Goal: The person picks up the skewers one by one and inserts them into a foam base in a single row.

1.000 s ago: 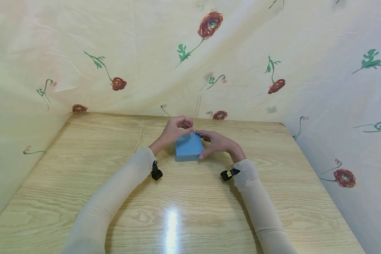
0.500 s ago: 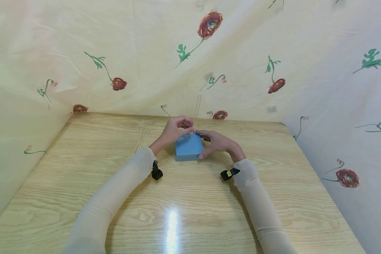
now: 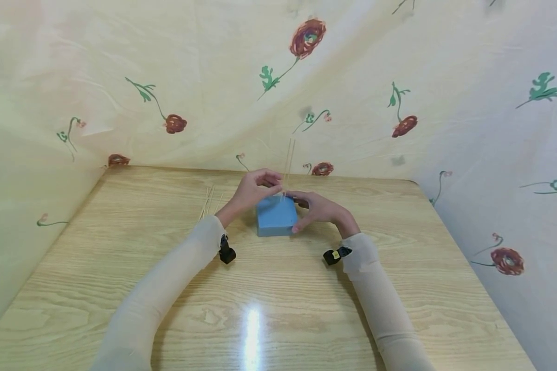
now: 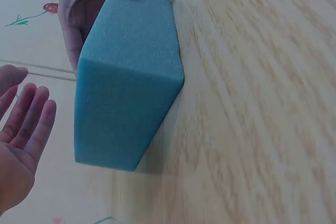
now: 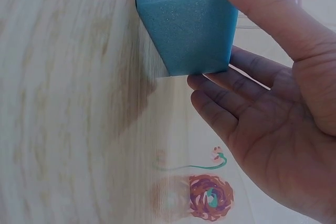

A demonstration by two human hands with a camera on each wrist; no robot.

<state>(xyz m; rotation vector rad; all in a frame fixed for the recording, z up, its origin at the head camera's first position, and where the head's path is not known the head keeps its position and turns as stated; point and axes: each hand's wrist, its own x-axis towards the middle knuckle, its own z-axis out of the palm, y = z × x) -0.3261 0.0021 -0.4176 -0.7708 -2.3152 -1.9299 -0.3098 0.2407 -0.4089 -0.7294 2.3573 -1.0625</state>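
A light blue foam block [image 3: 276, 212] sits on the table, with two thin wooden sticks [image 3: 290, 162] standing upright out of its top near the back right. My right hand [image 3: 322, 207] grips the block from the right, thumb [image 5: 262, 9] on the front side and fingers at the back. Beside the sticks, at the block's upper left, is my left hand [image 3: 255, 191]. In the left wrist view the left hand's fingers [image 4: 39, 114] are spread and loosely bent, the thumb near the sticks; nothing is visibly pinched.
Several loose thin sticks [image 3: 209, 202] lie on the wooden table [image 3: 278, 288] left of the block, partly hidden by the left forearm. A flowered cloth [image 3: 223, 93] hangs behind the table and along its sides.
My left thumb and fingers have come slightly away from the sticks to the left. The block and the right hand stay in place.
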